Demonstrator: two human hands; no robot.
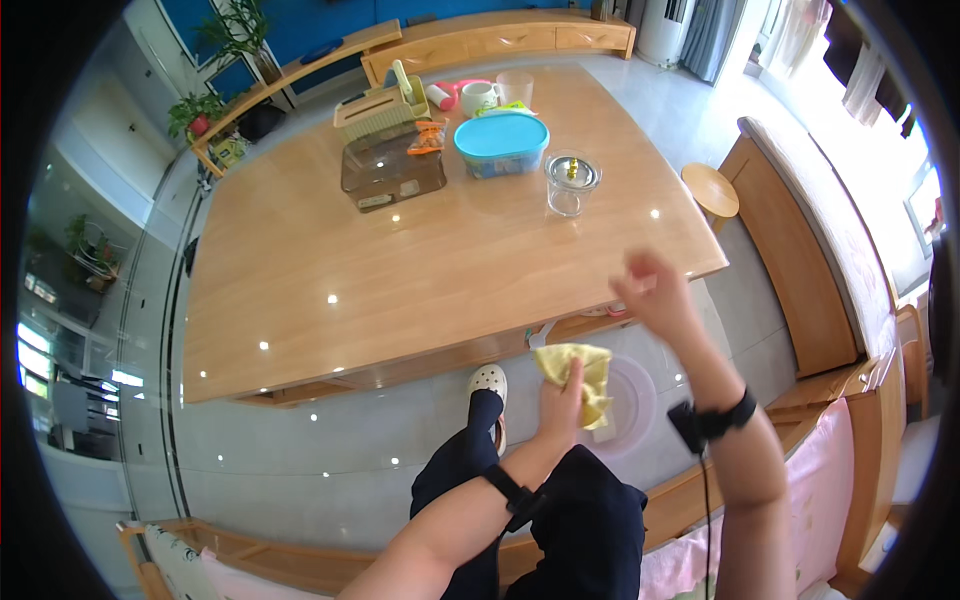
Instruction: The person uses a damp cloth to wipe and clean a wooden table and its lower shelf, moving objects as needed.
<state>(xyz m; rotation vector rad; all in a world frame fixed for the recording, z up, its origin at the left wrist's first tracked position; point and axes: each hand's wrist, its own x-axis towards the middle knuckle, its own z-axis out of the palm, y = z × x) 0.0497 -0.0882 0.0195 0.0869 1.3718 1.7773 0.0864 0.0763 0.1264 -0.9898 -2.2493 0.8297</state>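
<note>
A folded yellow cloth [589, 375] is gripped in my left hand [559, 411], thumb on top, in front of the table and above the floor. Under and beside the cloth, a round translucent plastic tub [636, 405] stands on the tiles, with a pale piece inside it. My right hand [657, 296] is raised near the front right edge of the wooden table [450, 262]. It is blurred, with curled fingers, and I cannot make out whether anything is in them. Beyond that hand, a clear lidded container [570, 187] stands on the tabletop.
Farther back on the table are a blue-lidded plastic box [501, 142], a dark translucent case [391, 169], an orange snack packet [428, 138], a tissue box [371, 112] and a mug [478, 97]. A round stool [709, 190] and a wooden bench [795, 255] flank the right side.
</note>
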